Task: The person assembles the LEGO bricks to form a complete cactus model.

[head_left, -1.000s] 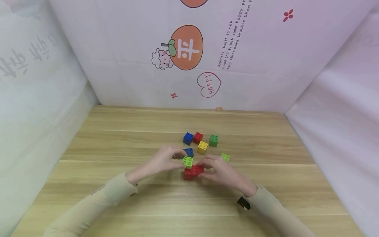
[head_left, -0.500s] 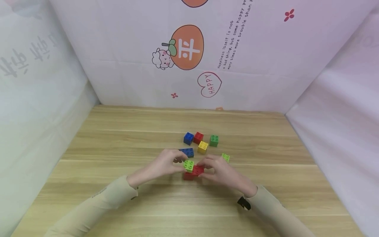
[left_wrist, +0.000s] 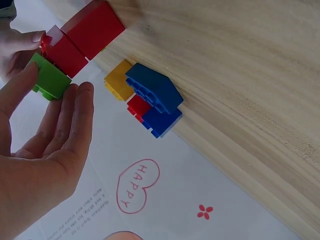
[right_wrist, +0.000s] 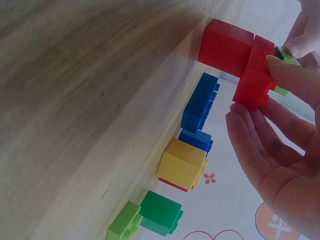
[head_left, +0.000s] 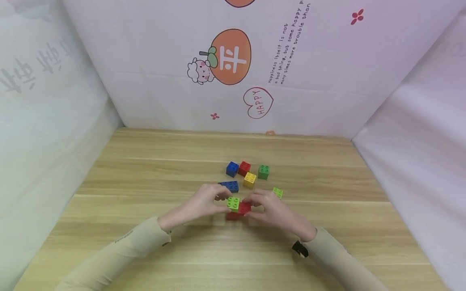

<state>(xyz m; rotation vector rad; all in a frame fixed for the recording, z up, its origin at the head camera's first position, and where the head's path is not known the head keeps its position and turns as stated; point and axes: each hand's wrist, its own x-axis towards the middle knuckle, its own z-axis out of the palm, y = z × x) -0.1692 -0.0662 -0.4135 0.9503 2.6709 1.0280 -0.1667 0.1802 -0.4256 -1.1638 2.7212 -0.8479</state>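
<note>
My left hand [head_left: 204, 201] pinches a lime-green square toy brick [head_left: 233, 204] between thumb and fingers. The green brick sits over the left end of a longer red brick [head_left: 244, 208], right at its studs. That red brick lies across a taller red block [right_wrist: 227, 45], its right end overhanging. My right hand [head_left: 274, 210] pinches the overhanging end with thumb and fingertips, as the right wrist view shows. In the left wrist view the green brick [left_wrist: 51, 77] lines up against the red upper brick [left_wrist: 65, 52], with the thumb on one side and fingers on the other.
Behind the hands lie a long blue brick [head_left: 230, 186], a blue square brick [head_left: 232, 169], a red one [head_left: 244, 168], a yellow one [head_left: 249, 180] and a dark green one [head_left: 263, 171]. Another lime-green brick [head_left: 278, 192] is beyond my right hand. A printed cloth [head_left: 164, 101] hangs behind the wooden table [head_left: 164, 157].
My left hand has brought the lime-green brick down and slightly right onto the red brick's left end. More of the long blue brick shows. The right hand has kept its place.
</note>
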